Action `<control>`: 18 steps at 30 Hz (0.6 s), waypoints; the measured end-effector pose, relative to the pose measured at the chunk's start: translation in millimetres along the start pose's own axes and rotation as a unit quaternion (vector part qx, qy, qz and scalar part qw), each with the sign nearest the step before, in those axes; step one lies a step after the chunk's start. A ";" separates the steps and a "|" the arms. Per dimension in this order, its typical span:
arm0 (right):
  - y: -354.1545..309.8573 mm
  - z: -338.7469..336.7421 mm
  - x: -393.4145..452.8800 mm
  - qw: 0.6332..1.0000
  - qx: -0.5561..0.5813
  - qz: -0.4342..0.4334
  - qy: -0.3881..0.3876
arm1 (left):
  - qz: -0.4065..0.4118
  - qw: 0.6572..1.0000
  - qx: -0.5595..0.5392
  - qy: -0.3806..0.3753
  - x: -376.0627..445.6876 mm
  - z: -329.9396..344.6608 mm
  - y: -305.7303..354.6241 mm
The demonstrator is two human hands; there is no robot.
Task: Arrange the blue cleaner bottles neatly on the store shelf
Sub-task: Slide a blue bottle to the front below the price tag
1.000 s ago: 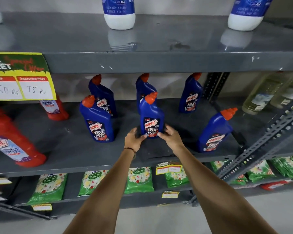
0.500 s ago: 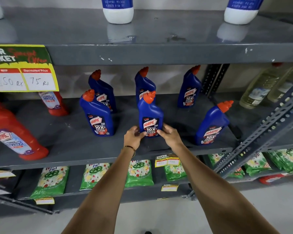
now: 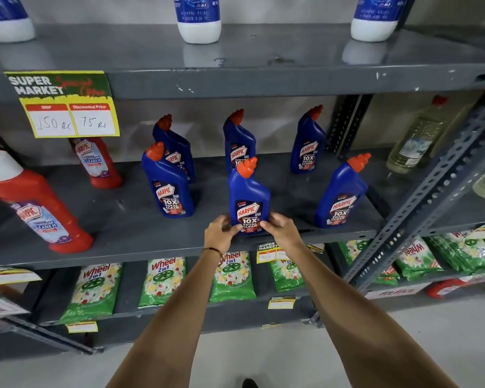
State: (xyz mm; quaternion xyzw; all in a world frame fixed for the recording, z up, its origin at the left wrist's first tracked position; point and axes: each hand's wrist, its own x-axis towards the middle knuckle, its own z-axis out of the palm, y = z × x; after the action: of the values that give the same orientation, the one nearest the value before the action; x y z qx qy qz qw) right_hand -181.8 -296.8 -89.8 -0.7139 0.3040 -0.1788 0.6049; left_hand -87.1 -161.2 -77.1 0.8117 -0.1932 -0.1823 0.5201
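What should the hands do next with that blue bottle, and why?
Probably slide the held blue bottle back a little. Both the left hand and right hand grip its base, and it stands nearer the shelf edge than the front left bottle.

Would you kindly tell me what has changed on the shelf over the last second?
Very little. Both hands, left hand and right hand, keep their grip on the base of the front middle blue bottle, which stays upright in the same spot. The other five blue bottles have not moved; only the camera view shifted.
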 end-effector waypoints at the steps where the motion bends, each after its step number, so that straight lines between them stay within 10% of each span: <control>1: -0.4 0.1 -1.1 1.000 -0.001 0.000 0.001 | -0.002 1.000 -0.003 -0.001 -1.1 0.1 0.3; 18: -0.2 -1.9 -6.1 1.000 0.002 0.017 -0.004 | -0.007 1.000 -0.021 -0.016 -3.8 -8.1 -8.1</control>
State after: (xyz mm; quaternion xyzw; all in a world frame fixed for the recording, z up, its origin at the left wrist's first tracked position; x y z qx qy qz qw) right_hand -187.5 -294.3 -88.6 -0.7079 0.3130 -0.1663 0.6109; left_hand -85.3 -149.8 -80.9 0.7992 -0.1918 -0.2025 0.5325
